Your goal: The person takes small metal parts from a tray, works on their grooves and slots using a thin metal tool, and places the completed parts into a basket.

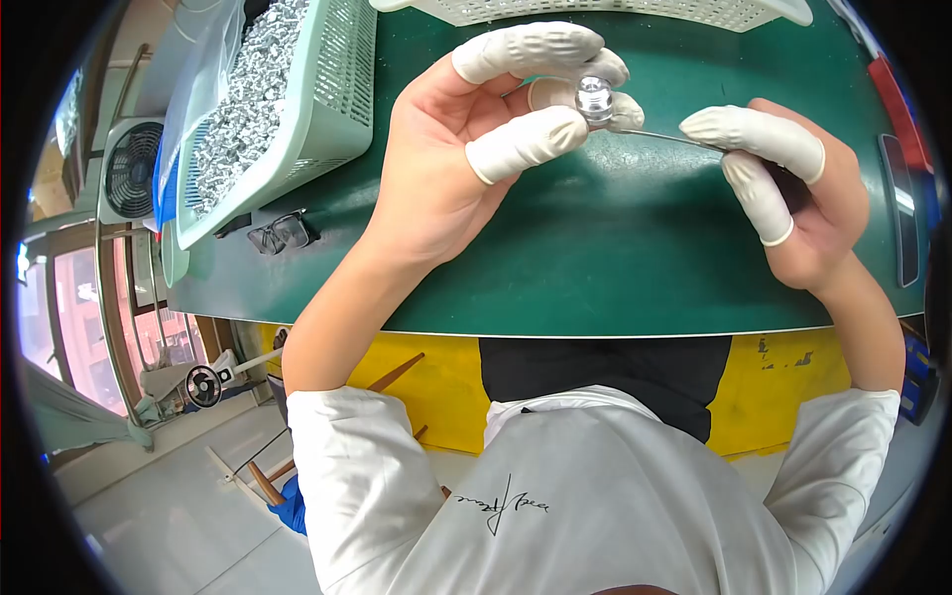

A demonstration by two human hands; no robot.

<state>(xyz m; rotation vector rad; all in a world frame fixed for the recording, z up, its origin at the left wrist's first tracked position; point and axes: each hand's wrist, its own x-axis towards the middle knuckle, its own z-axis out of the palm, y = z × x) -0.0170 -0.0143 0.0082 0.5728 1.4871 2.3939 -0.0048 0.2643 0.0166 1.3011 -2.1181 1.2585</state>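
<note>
White finger cots cover fingers of both hands. My left hand (496, 129) is raised over the green table (595, 248) and pinches a small shiny metal part (594, 100) between thumb and fingers. My right hand (793, 178), to the right, grips a thin metal rod (669, 138) between thumb and forefinger. The rod points left, and its far end reaches the fingertips of my left hand just below the metal part. Whether the tip touches the part cannot be made out.
A pale green basket (332, 109) full of small metal parts (248, 99) stands at the left. Black glasses (283, 233) lie near it. Another basket (595, 10) is at the far edge. A phone-like dark object (899, 208) and a red object (897, 114) lie at the right.
</note>
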